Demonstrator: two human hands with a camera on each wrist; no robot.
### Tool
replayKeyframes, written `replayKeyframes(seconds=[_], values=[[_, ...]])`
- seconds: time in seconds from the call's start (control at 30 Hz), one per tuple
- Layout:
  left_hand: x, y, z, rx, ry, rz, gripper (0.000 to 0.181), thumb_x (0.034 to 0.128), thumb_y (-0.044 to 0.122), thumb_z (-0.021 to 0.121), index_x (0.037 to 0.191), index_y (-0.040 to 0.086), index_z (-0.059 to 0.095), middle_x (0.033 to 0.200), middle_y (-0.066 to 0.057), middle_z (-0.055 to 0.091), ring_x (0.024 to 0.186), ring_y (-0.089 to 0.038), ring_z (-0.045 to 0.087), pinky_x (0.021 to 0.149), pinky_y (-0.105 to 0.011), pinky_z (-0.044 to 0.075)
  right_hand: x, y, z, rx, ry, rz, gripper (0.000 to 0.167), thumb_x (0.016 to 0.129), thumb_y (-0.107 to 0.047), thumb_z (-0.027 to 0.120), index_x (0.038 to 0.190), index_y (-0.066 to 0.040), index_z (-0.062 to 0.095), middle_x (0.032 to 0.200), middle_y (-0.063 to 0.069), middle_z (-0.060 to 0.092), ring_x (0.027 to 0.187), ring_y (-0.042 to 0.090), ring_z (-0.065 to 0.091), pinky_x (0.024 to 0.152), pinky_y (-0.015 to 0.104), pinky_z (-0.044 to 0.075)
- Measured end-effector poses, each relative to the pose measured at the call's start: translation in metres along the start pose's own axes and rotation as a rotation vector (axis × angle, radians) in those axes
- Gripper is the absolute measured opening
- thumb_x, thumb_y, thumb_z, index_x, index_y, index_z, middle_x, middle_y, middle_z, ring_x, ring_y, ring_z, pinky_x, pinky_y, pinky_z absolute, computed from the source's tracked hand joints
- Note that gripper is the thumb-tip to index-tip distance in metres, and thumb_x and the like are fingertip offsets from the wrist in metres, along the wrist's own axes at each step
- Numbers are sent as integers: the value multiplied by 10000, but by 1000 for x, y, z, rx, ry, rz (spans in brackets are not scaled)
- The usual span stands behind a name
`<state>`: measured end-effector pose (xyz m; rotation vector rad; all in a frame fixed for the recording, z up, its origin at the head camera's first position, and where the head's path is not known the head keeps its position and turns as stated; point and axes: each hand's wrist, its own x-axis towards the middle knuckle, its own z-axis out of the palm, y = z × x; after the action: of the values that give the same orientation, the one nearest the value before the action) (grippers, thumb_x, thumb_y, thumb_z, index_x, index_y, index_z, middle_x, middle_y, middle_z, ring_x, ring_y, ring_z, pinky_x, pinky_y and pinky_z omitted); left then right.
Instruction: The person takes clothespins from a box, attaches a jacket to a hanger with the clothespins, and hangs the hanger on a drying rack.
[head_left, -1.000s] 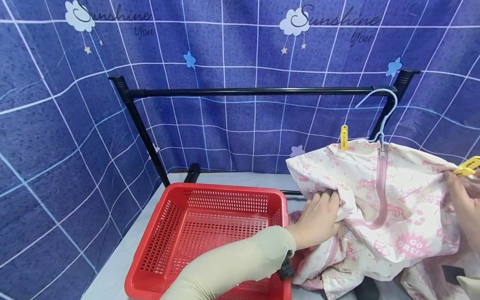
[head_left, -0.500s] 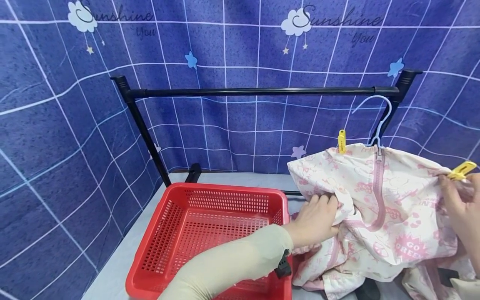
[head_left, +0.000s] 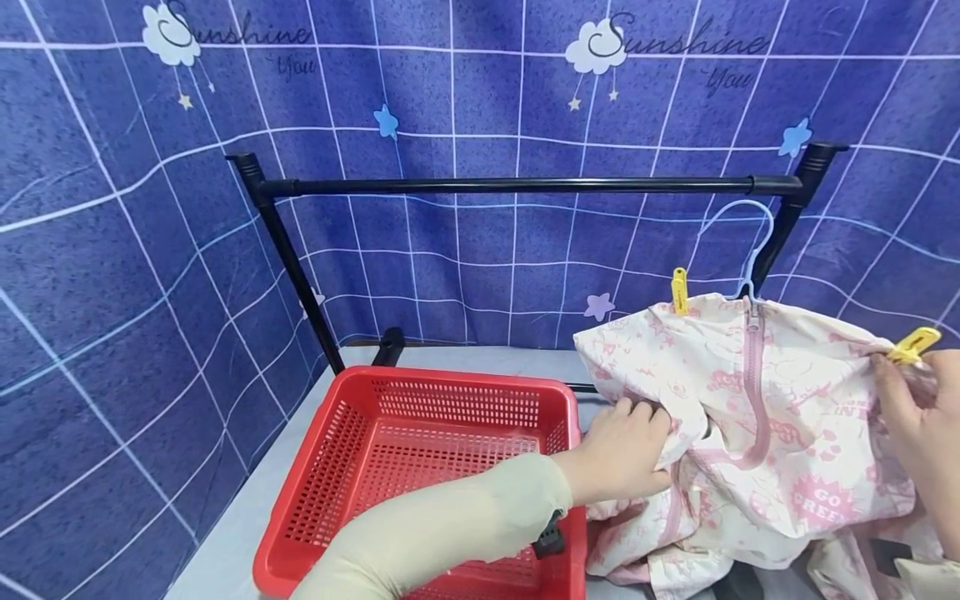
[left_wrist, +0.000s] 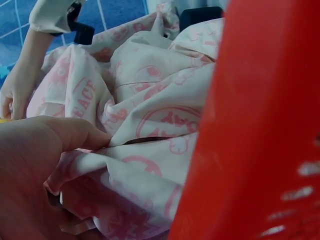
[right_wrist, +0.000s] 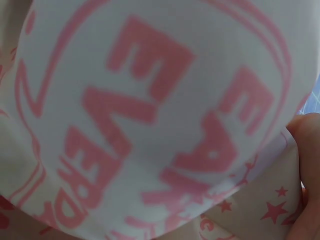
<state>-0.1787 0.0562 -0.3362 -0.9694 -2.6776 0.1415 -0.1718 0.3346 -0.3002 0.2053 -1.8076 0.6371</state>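
A white zip jacket with pink print (head_left: 817,408) hangs on a light blue hanger (head_left: 763,221), whose hook stands below the rack's bar. Yellow clothespins sit on its shoulders, one clothespin (head_left: 679,292) left of the hook and another clothespin (head_left: 913,344) at the right end. My left hand (head_left: 626,450) grips the jacket's left side; the left wrist view shows the thumb (left_wrist: 82,132) pressed against a fold. My right hand (head_left: 926,425) pinches the right shoulder beside the clothespin. Printed cloth (right_wrist: 150,120) fills most of the right wrist view, hiding much of that hand.
A red perforated basket (head_left: 457,379) stands left of the jacket, under my left forearm. Behind it rises a black rack with a horizontal bar (head_left: 510,185). A blue grid-patterned curtain (head_left: 480,92) covers the back. The jacket's lower part lies bunched on the pale table (head_left: 487,357).
The hanger and upper jacket have moved down and slightly left, the hook dropping from the bar's height to below it. My left hand has shifted slightly left and down; the right hand has moved left.
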Motion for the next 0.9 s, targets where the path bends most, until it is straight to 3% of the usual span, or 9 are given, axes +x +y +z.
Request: replayKeyframes(seconds=[0.07, 0.1, 0.13, 0.3, 0.37, 0.53, 0.6, 0.73, 0.9], values=[[-2, -1, 0, 11, -15, 10, 451, 836, 527, 688, 1106, 188, 562, 983, 61, 556, 902, -115, 505, 653, -258, 401, -1, 2, -2, -42, -11, -9, 483, 974, -283, 568, 1002, 199, 556, 827, 187, 547, 925, -225, 317, 805, 82, 266], [-3, -1, -1, 15, -20, 13, 461, 837, 532, 684, 1126, 192, 564, 1001, 63, 557, 919, -117, 504, 666, -265, 405, -2, 2, -2, -40, -15, -6, 491, 975, -290, 567, 996, 201, 554, 809, 94, 543, 910, -228, 310, 776, 74, 253], [-4, -2, -1, 18, -22, 16, 467, 838, 533, 681, 1139, 195, 566, 1013, 64, 556, 928, -119, 503, 674, -271, 408, -2, 2, -3, -53, -19, -4, 508, 978, -303, 561, 982, 205, 545, 805, 193, 541, 895, -223, 285, 738, 79, 226], [-11, -8, -2, 31, -4, 31, 494, 829, 541, 669, 1182, 215, 559, 1055, 66, 541, 959, -129, 497, 674, -289, 394, -3, 2, -1, -10, -10, 28, 402, 953, -201, 588, 999, 197, 558, 953, -254, 413, 950, -227, 322, 803, 65, 238], [-14, -11, -2, 35, 7, 40, 508, 831, 544, 661, 1203, 217, 550, 1066, 63, 537, 962, -128, 499, 673, -287, 394, -4, 3, 0, -3, -8, 30, 364, 938, -159, 592, 990, 199, 558, 949, -259, 410, 934, -235, 332, 804, 51, 252], [-21, -20, -5, 45, 9, 51, 581, 849, 553, 635, 1309, 223, 504, 1103, 56, 551, 986, -136, 515, 691, -295, 431, -4, 4, 0, -10, -12, 23, 352, 926, -143, 592, 937, 205, 538, 778, 112, 527, 833, -244, 309, 712, 6, 221], [-24, -22, -7, 57, 0, 48, 620, 863, 557, 618, 1369, 229, 475, 1132, 55, 562, 1015, -142, 526, 718, -311, 456, -5, 4, 0, -5, -9, 16, 416, 943, -209, 592, 946, 203, 542, 819, -33, 550, 855, -243, 321, 734, 11, 244], [-28, -27, -8, 70, -20, 43, 661, 893, 564, 585, 1452, 244, 435, 1207, 61, 576, 1075, -146, 535, 790, -331, 479, -6, 5, 0, 24, -11, -4, 526, 970, -315, 568, 991, 210, 554, 1030, -368, 364, 935, -244, 349, 808, 32, 272], [-33, -35, -5, 64, -11, 47, 614, 904, 572, 581, 1420, 256, 475, 1218, 56, 587, 1067, -158, 540, 770, -317, 473, -8, 9, 0, 23, 6, -15, 533, 966, -313, 570, 990, 219, 554, 1054, -342, 359, 971, -226, 345, 828, 42, 260]])
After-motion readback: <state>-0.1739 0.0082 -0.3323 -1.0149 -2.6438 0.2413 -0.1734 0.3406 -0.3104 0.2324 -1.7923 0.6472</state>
